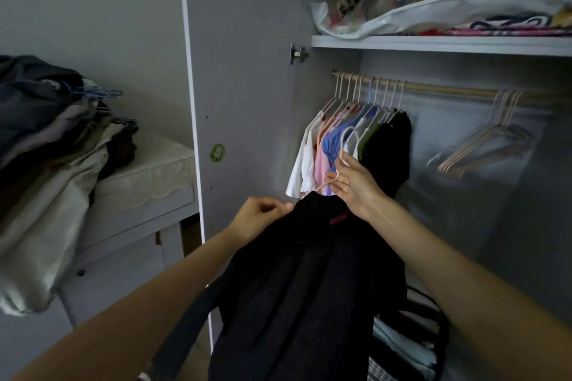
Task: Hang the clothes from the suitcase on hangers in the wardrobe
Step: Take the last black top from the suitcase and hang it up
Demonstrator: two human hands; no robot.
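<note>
A black garment (pixel 306 281) hangs from a pale pink hanger (pixel 343 145) in front of the open wardrobe. My right hand (pixel 353 185) grips the hanger just below its hook. My left hand (pixel 263 216) pinches the garment's left shoulder edge. Behind them, the wooden rail (pixel 448 90) carries several hung clothes (pixel 346 145) at its left end, white, pink, blue, grey, green and black. A bunch of empty hangers (pixel 483 145) hangs at the rail's right end. The suitcase is not in view.
The open wardrobe door (pixel 241 86) stands left of the rail. A shelf (pixel 433 43) above holds bagged bedding. A pile of clothes (pixel 52 148) with blue hangers lies on a white cabinet (pixel 148 189) at left. Folded items sit in a bag (pixel 414 343) on the wardrobe floor.
</note>
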